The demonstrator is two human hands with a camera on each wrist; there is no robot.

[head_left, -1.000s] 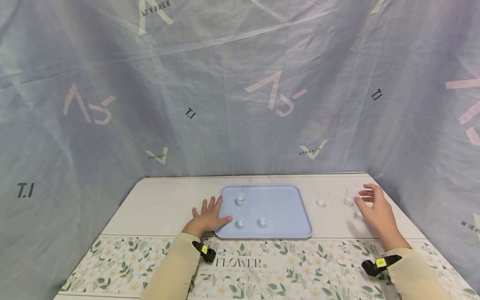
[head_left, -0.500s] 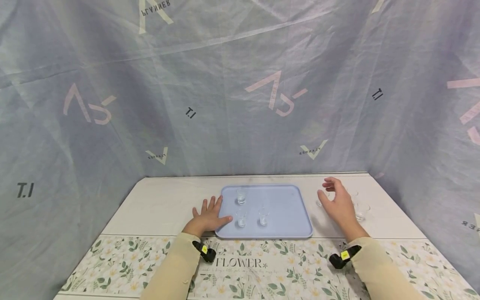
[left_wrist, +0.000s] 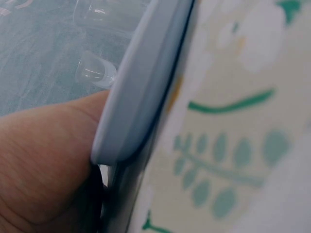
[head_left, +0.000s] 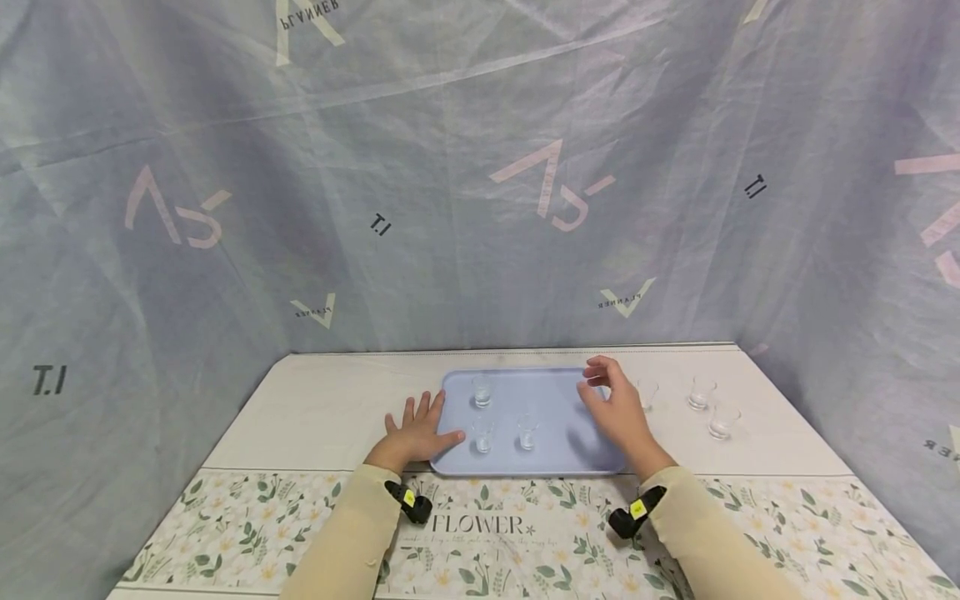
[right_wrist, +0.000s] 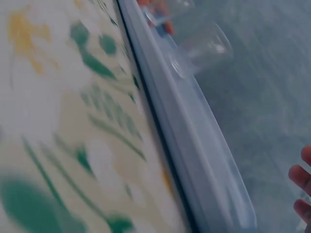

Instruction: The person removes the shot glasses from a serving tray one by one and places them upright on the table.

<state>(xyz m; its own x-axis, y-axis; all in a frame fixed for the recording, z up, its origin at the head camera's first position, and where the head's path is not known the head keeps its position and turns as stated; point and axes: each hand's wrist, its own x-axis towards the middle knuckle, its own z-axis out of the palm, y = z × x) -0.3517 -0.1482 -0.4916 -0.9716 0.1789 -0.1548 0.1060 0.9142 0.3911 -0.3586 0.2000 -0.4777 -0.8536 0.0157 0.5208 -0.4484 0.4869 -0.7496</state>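
My left hand [head_left: 411, 435] lies with fingers spread at the left edge of a pale blue tray [head_left: 570, 417], its thumb over the rim. On the tray's left half stand three small clear glasses: a back glass [head_left: 482, 392], a front-left glass [head_left: 483, 437] and a glass [head_left: 527, 435] to its right. Above the tray's right side hovers my right hand [head_left: 617, 410], fingers bent loosely, with nothing seen between them. Its fingertips [right_wrist: 301, 177] show at the edge of the right wrist view. In the left wrist view a glass [left_wrist: 96, 70] stands beyond the tray rim.
Right of the tray, three more clear glasses stand on the white tabletop: one glass [head_left: 648, 395] partly behind the right hand, a farther glass [head_left: 701, 394] and a nearer glass [head_left: 723, 423]. A floral mat [head_left: 247, 533] covers the front. Grey cloth [head_left: 450, 275] hangs around.
My right hand has moved left from beside the right-hand glasses to above the tray's right side. My left hand and the glasses on the tray look unmoved.
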